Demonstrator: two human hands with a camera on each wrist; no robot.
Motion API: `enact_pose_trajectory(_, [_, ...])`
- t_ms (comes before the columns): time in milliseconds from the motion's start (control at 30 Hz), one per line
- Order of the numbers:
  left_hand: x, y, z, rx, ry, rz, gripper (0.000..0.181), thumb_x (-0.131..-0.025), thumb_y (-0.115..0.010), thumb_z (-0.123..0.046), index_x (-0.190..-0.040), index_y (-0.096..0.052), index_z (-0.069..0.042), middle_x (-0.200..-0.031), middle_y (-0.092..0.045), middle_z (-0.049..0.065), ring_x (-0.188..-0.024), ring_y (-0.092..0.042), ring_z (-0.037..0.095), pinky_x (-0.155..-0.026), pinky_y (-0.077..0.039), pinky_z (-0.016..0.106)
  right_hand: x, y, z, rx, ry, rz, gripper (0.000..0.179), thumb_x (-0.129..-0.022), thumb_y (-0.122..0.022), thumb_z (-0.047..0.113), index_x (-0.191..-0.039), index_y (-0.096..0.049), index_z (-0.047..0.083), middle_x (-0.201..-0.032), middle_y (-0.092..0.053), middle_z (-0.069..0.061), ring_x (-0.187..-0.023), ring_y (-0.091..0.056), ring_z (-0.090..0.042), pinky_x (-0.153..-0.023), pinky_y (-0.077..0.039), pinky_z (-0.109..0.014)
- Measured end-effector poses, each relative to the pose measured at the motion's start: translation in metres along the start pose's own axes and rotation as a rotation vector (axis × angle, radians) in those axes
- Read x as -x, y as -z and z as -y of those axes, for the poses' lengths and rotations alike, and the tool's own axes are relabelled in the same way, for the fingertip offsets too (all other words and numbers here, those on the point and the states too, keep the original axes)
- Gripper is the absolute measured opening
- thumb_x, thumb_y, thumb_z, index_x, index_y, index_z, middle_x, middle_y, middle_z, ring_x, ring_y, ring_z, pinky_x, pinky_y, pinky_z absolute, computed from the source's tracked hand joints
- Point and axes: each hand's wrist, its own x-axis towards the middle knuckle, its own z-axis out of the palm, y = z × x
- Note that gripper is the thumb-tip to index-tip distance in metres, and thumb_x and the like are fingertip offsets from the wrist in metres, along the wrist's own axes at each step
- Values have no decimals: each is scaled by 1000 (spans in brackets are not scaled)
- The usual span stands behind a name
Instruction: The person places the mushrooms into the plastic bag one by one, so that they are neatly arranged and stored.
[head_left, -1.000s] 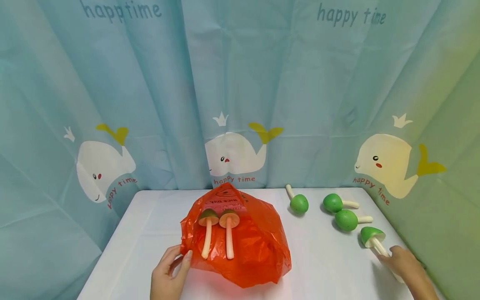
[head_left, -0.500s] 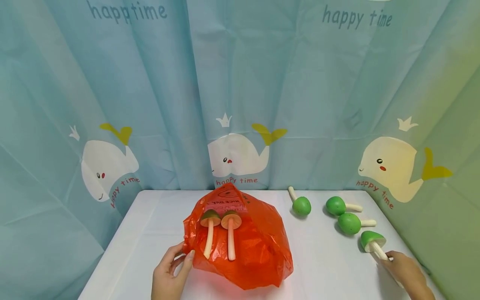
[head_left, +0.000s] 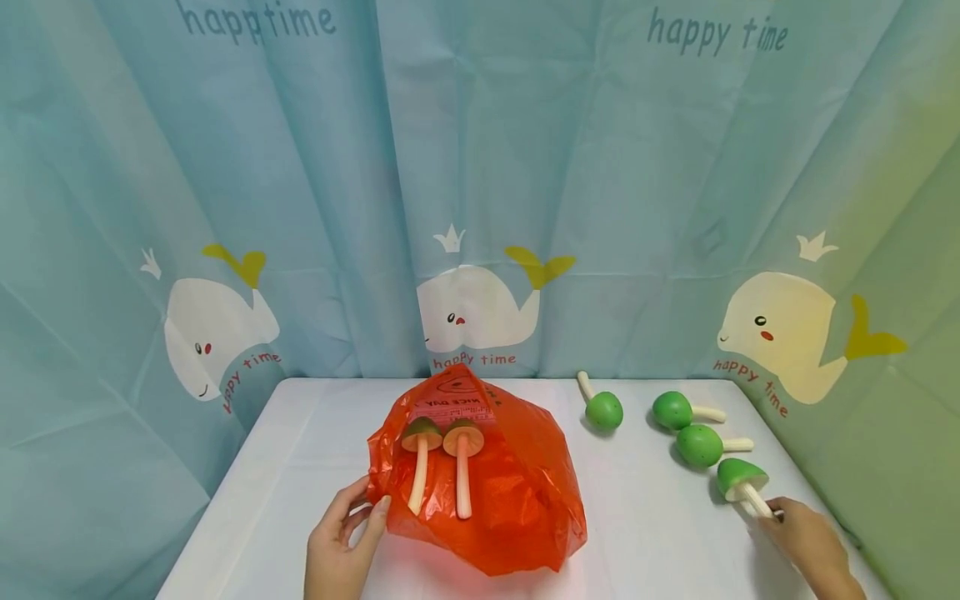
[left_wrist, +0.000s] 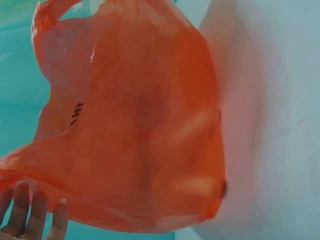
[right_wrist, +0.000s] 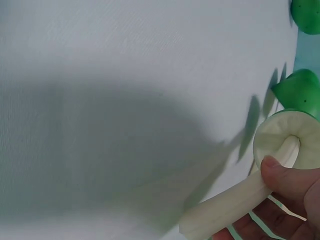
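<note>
My left hand (head_left: 339,537) pinches the left edge of an open red plastic bag (head_left: 510,500), thumb on the near side. Two toy mushrooms lie in the bag, a left one (head_left: 422,467) and a right one (head_left: 463,479), both with stems toward me. At the right side of the table, my right hand (head_left: 808,533) grips a green-capped toy mushroom (head_left: 738,477) by its pale stem. The right wrist view shows the thumb on that mushroom's stem (right_wrist: 240,202), with its pale cap underside facing the camera. In the left wrist view the bag (left_wrist: 140,120) hides its contents.
Three more green mushrooms lie on the white table (head_left: 645,517): one near the back edge (head_left: 603,411), another to its right (head_left: 672,410), and a third (head_left: 699,446) close to the held one. A blue curtain (head_left: 480,167) with printed whales hangs behind.
The held mushroom has shifted slightly left, toward the bag, with my right hand; its stem end no longer shows past the hand. The left hand keeps its hold on the bag. The head view shifted slightly.
</note>
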Motion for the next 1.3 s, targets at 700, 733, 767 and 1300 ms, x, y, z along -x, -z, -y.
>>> enact_pose_trajectory(700, [-4, -1, 0, 28, -67, 5, 26, -82, -71, -1, -107, -64, 2, -101, -64, 5, -90, -59, 6, -76, -50, 15, 7, 5, 81, -139, 199, -219, 26, -83, -72, 12, -99, -63, -5, -86, -68, -13, -77, -64, -31, -60, -48, -40])
enact_pose_trajectory(733, [-4, -1, -1, 39, -64, 10, 28, -83, -71, -1, -109, -63, 2, -103, -64, 7, -91, -59, 5, -76, -49, 15, 8, 4, 85, -151, 210, -232, 26, -83, -72, 13, -100, -63, -4, -86, -68, -13, -78, -64, -32, -61, -49, -42])
enact_pose_trajectory(767, [-4, -1, -1, 52, -59, 14, 30, -83, -71, -1, -111, -61, 3, -105, -64, 10, -92, -59, 4, -76, -49, 14, 9, 3, 88, -163, 219, -242, 26, -83, -72, 14, -100, -63, -4, -86, -68, -13, -79, -64, -33, -62, -49, -43])
enact_pose_trajectory(1300, [-1, -2, -4, 25, 27, 67, 30, -83, -72, -7, -109, -60, 2, -97, -68, 10, -88, -61, 10, -78, -48, 14, 26, 7, 161, -450, 432, -488, 22, -79, -71, -6, -97, -63, 5, -92, -64, -4, -87, -55, 10, -69, -47, -9])
